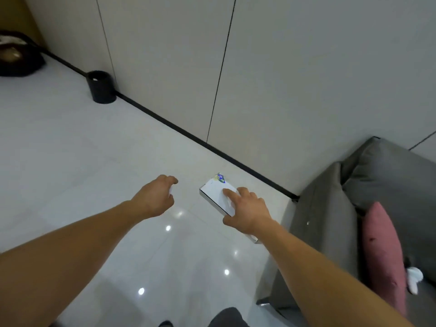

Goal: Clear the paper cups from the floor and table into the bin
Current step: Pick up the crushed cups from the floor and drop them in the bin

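Your right hand (247, 208) hangs spread over the white tabletop (212, 192), index finger straight, holding nothing. Your left hand (155, 197) is curled above the floor (70, 149). A white sliver shows under its fingers; can't tell what. Crumpled printed paper cup (220, 178) sits at the tabletop's far corner. Black bin (101, 90) stands against the wall (165, 55), well apart.

The bin (101, 90) is black, and so is the skirting strip (188, 135) along the wall. Wall panels (165, 55) are pale grey with thin dark seams; the floor (70, 142) is glossy whitish-grey tile dotted with bright light spots. The worktop (213, 192) is white with a silvery edge — at its far corner, a small thing (220, 178) marked blue, green and yellow. Sofa (330, 220) grey, cushion (379, 251) dusty pink — a white crumpled thing (414, 277) beside it.
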Available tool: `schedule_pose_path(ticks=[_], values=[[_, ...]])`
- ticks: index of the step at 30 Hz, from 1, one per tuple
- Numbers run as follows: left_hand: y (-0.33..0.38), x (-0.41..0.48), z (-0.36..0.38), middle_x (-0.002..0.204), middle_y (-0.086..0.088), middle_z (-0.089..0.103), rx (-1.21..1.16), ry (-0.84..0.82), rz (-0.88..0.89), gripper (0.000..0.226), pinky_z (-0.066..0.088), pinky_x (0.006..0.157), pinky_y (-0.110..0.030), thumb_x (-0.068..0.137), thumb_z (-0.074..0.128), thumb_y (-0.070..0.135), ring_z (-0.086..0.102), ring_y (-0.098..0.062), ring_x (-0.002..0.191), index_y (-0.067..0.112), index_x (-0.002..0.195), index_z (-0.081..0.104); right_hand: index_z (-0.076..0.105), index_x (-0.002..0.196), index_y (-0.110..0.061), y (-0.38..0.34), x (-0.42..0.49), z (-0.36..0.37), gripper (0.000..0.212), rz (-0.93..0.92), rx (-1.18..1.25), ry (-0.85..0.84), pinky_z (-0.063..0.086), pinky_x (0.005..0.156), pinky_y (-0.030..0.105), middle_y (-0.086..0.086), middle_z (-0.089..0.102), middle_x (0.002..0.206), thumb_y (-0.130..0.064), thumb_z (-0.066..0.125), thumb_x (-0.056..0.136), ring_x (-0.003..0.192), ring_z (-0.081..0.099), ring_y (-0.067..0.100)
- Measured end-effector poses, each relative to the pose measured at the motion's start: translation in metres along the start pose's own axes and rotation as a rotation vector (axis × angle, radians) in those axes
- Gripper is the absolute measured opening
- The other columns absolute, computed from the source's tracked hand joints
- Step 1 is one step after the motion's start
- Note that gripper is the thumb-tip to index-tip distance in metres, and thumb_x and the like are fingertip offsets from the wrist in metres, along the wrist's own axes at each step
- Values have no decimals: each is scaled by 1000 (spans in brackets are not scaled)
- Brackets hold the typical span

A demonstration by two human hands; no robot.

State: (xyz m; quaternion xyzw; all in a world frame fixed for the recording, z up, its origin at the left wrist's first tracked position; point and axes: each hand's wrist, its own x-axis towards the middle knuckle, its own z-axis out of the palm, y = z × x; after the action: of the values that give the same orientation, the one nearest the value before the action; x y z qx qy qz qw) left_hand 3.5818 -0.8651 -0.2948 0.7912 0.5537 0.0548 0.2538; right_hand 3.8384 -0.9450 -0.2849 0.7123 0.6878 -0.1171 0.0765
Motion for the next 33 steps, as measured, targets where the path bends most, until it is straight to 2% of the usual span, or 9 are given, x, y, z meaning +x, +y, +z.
schedule_pose_path(ticks=[7, 20, 25, 33], values=[[-76, 78, -51, 135, -3, 44, 13, 52, -156, 49, 42, 94, -32, 92, 48, 17, 52, -23, 116, 19, 140, 40, 22, 146, -40, -56, 158, -26, 78, -191, -51, -54, 37, 91, 40, 4, 35, 140, -54, 56, 78, 115, 45, 29], [-198, 222, -169, 138, -5, 46, -36, 217, -453, 49, 41, 98, -31, 92, 48, 16, 53, -24, 119, 18, 140, 42, 19, 149, -37, -174, 429, -110, 81, -533, -134, -35, 37, 93, 41, 6, 34, 142, -54, 56, 80, 117, 44, 30], [-278, 272, -205, 137, -5, 46, -73, 239, -517, 50, 41, 98, -31, 92, 49, 16, 52, -24, 120, 18, 140, 41, 21, 148, -37, -240, 521, -122, 80, -588, -175, -62, 37, 93, 42, 6, 35, 140, -53, 57, 79, 115, 44, 30], [-401, 370, -301, 139, -4, 44, -105, 237, -484, 50, 41, 97, -30, 92, 48, 16, 51, -23, 120, 19, 141, 40, 21, 149, -37, -353, 656, -164, 80, -555, -194, -49, 38, 93, 40, 5, 35, 141, -52, 57, 79, 116, 45, 29]])
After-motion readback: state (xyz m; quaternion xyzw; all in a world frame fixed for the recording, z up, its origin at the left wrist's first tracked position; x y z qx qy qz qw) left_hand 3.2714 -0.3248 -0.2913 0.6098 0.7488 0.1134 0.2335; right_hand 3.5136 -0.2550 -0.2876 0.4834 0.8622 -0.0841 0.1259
